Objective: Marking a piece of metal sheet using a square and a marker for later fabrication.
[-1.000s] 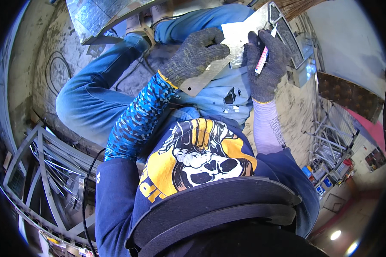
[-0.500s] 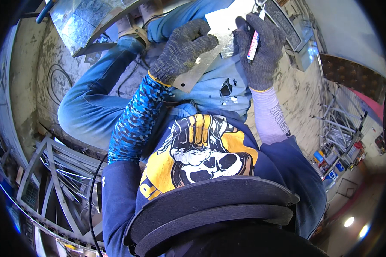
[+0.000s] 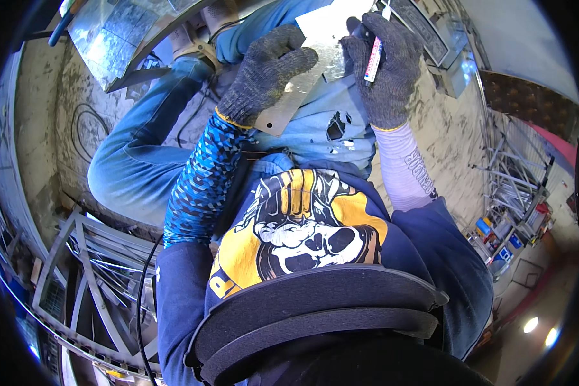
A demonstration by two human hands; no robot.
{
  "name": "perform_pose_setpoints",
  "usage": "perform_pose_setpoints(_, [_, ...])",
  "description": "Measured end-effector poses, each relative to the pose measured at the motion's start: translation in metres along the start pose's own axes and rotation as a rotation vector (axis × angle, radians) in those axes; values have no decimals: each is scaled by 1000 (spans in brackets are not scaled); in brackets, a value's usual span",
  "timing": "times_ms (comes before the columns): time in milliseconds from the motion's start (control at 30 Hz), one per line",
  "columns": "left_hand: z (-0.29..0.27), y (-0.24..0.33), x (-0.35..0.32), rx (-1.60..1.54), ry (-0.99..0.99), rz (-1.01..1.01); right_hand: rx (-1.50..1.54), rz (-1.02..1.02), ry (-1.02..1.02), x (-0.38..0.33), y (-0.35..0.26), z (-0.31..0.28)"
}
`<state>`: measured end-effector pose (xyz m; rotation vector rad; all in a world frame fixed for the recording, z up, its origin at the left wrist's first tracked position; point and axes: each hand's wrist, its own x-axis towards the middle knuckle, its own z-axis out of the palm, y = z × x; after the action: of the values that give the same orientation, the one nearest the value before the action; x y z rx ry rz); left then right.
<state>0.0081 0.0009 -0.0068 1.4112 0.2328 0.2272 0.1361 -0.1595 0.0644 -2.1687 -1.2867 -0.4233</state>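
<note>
My left hand [image 3: 262,77], in a dark grey knitted glove, is closed on a flat metal strip [image 3: 282,114] with a small round hole near its lower end. The strip slants across my thigh. Beyond it lies a bright, shiny metal sheet [image 3: 321,31], partly washed out by glare. In a matching glove, my right hand [image 3: 394,77] grips a white marker pen [image 3: 374,59] with red print and dark ends. That hand is at the sheet's right side; its fingertips partly hide the sheet's edge.
My bent legs in torn jeans [image 3: 132,157] frame the work. A metal-topped table [image 3: 119,42] stands at the upper left. Metal frames and bars [image 3: 100,276] lie at the lower left, with a black cable [image 3: 139,309] beside my left arm. Tools and boxes [image 3: 505,238] are at the right.
Both hands, the strip and the marker have shifted slightly left and up in the picture. Both grips look the same.
</note>
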Motion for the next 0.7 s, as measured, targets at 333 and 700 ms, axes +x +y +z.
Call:
perform_pose_setpoints(333, [0, -1, 1, 45, 6, 43, 33, 14, 3, -1, 2, 2])
perform_pose_setpoints(700, [0, 4, 0, 163, 0, 177, 107, -47, 79, 5, 0, -1])
